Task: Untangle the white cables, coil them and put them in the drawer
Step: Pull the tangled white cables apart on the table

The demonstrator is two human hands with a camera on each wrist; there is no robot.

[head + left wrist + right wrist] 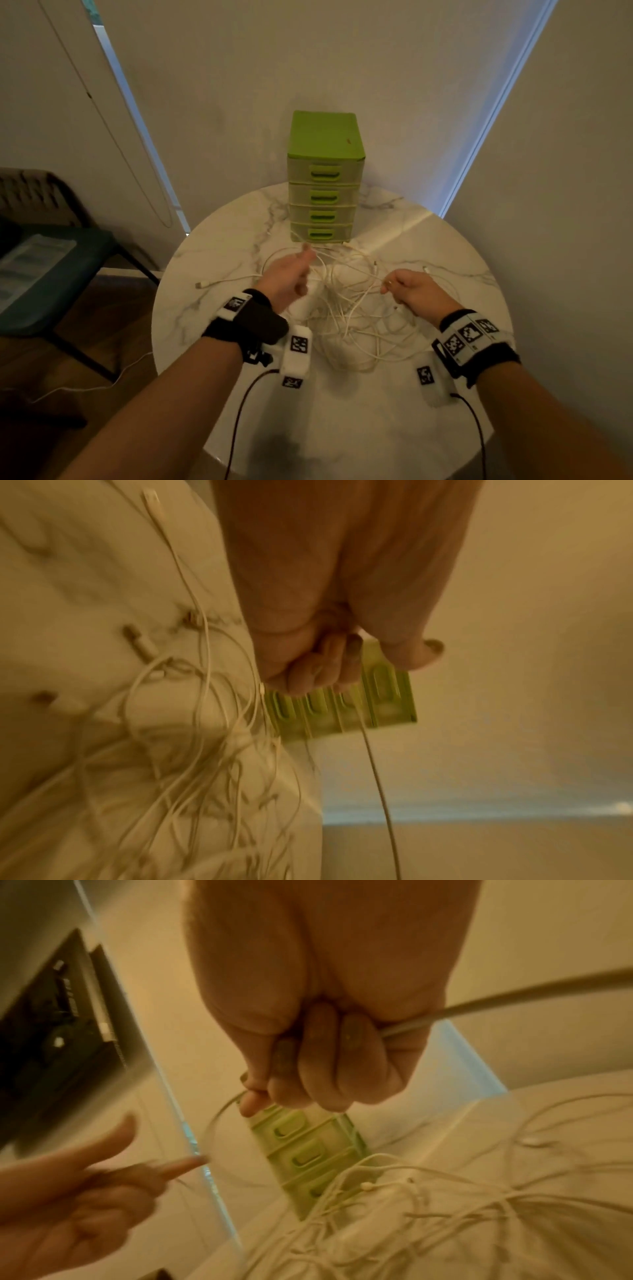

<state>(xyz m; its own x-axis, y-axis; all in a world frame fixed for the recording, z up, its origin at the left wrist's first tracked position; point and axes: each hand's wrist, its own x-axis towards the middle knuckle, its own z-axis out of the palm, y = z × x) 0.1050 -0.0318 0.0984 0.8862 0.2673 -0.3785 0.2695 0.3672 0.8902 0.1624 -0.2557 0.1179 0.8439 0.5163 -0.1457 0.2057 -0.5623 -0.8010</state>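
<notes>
A loose tangle of white cables (352,318) lies in the middle of the round marble table (342,428). One end with a plug (200,284) trails off to the left. My left hand (306,270) is raised over the far side of the tangle and pinches one cable strand (377,780), which hangs from its curled fingers. My right hand (388,287) is at the tangle's right side, its fingers curled round another strand (496,1001) that runs out on both sides of the fist. Behind the cables stands a green drawer unit (323,192) with all its drawers shut.
The drawer unit stands at the table's far edge, close to the wall corner. A dark chair (44,240) stands to the left of the table, and a thin white cord (85,387) lies on the wooden floor. Black leads hang from both wrist cameras over the near table edge.
</notes>
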